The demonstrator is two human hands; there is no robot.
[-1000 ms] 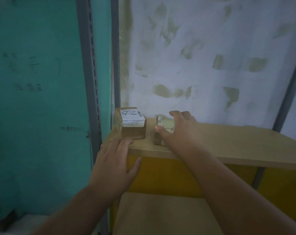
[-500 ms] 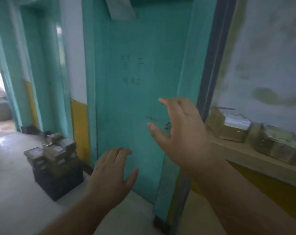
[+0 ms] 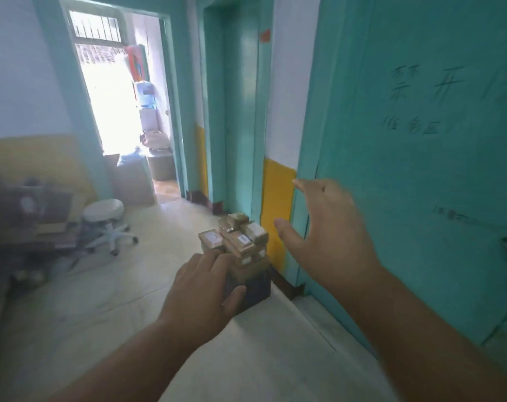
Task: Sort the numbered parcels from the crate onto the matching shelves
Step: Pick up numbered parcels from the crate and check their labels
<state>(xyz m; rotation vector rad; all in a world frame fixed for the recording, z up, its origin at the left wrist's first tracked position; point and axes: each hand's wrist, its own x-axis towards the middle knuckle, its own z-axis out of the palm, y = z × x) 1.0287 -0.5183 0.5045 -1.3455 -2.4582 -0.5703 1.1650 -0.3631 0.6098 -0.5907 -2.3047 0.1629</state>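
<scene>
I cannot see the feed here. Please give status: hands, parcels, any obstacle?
Left hand open, empty. Right hand open, empty. Parcels piled in crate on floor ahead. Path clear.

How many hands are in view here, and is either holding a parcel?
2. The left hand is low at centre, in front of the crate; the right hand is raised beside the teal door. Both are empty.

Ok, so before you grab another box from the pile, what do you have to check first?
1. Left hand empty: ok, fingers loose, holding nothing.
2. Right hand empty: ok, spread open.
3. Parcels left in the crate: ok, a heap on top.
4. Floor free on the way: ok.
5. Number on the next parcel readable: cannot tell, labels too blurred.
6. Pile steady: cannot tell.
</scene>
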